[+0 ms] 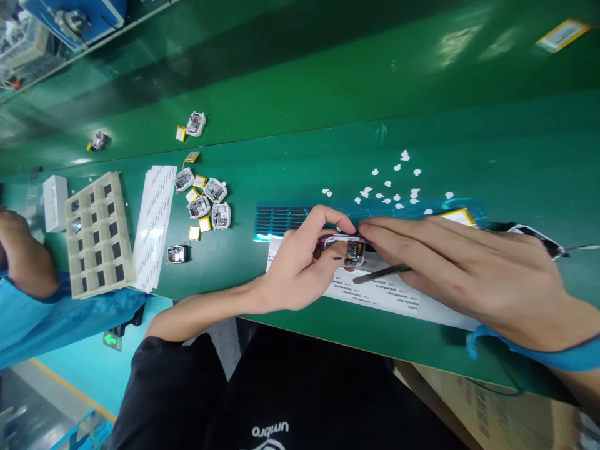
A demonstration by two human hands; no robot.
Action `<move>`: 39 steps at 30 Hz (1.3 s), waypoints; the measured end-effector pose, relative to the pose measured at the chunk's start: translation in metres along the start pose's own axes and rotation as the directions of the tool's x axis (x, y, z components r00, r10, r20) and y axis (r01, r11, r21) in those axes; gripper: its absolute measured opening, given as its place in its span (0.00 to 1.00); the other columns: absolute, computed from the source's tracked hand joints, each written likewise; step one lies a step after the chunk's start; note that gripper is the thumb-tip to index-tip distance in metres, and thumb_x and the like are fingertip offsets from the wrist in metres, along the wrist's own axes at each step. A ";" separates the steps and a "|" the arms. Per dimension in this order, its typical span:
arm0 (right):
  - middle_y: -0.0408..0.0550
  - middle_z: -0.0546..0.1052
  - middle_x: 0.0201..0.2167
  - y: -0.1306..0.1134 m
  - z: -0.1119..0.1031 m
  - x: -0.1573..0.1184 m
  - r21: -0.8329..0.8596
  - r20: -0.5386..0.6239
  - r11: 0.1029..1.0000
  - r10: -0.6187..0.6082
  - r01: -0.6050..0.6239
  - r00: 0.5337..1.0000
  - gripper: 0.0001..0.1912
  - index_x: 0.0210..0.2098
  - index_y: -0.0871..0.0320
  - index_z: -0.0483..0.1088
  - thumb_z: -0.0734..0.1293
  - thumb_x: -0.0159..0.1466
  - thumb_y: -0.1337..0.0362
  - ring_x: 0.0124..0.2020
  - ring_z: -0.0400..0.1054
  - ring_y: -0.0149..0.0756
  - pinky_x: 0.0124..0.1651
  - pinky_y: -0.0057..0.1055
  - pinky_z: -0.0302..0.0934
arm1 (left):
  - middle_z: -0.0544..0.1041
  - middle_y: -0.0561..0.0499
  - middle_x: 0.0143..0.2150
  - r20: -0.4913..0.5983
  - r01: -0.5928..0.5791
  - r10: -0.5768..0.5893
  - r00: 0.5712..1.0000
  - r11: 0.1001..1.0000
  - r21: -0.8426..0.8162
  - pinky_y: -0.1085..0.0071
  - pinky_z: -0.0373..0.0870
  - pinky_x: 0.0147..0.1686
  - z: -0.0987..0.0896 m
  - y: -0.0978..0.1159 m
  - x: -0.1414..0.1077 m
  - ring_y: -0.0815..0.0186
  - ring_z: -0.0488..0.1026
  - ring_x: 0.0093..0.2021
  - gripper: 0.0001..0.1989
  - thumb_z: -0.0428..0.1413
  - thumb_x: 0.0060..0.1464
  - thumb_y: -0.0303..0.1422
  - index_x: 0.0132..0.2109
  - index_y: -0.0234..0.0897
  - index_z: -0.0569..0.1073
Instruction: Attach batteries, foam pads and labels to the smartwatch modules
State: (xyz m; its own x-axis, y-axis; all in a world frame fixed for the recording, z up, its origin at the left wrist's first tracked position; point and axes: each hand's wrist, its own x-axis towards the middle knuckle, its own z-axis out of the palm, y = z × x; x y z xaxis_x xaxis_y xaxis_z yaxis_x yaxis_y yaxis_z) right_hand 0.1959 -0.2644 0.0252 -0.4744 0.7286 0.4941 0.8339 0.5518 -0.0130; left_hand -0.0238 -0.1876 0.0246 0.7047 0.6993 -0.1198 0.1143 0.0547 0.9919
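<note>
Gripping a small square electronic module (345, 251) between thumb and fingers, the left hand (297, 265) sits above a printed sheet (389, 297); the right hand (462, 275) — curled closed — holds metal tweezers (380, 272).

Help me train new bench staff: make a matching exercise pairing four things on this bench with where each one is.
Things:
1. Grey compartment tray
2. Metal tweezers
3. Square electronic module
4. Yellow-edged flat pack

Places:
A. Between the left hand and right hand
B. Upper green surface, top right
C. Far left, beside a co-worker's arm
D. Sticking out from under the right hand

Pairs: 1-C, 2-D, 3-A, 4-B
</note>
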 end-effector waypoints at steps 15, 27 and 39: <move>0.55 0.81 0.52 -0.013 -0.001 0.003 0.055 -0.064 0.998 -0.018 0.021 0.998 0.32 0.76 0.65 0.51 0.62 0.76 0.70 0.42 0.82 0.40 0.35 0.36 0.75 | 0.69 0.58 0.28 0.049 -0.066 0.064 0.997 0.997 0.041 0.74 0.61 0.22 0.002 -0.002 -0.004 0.75 0.65 0.22 0.02 0.50 0.70 0.31 0.48 0.40 0.63; 0.44 0.78 0.59 -0.020 -0.003 -0.001 0.329 -0.014 0.935 0.145 -0.132 0.989 0.36 0.76 0.45 0.53 0.67 0.73 0.67 0.43 0.82 0.38 0.43 0.34 0.81 | 0.69 0.61 0.26 -0.168 -0.435 0.458 0.873 0.886 0.159 0.84 0.65 0.22 0.015 -0.009 -0.009 0.80 0.67 0.21 0.07 0.56 0.65 0.24 0.42 0.38 0.66; 0.33 0.81 0.27 -0.022 0.005 0.018 0.505 0.023 0.753 0.476 -0.421 0.879 0.06 0.42 0.49 0.76 0.68 0.73 0.57 0.15 0.64 0.22 0.20 0.25 0.57 | 0.79 0.55 0.36 -0.014 -0.428 0.461 0.887 0.836 0.344 0.81 0.68 0.25 0.008 -0.004 -0.008 0.76 0.76 0.28 0.08 0.57 0.66 0.28 0.49 0.38 0.66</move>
State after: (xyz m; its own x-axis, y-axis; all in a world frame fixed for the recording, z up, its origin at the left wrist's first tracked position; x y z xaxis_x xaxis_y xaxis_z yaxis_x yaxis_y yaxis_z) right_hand 0.1677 -0.2613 0.0298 -0.0263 0.9125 0.4083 0.6852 0.3138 -0.6572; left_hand -0.0241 -0.1991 0.0208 0.6686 0.6555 0.3511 0.0346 -0.4991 0.8659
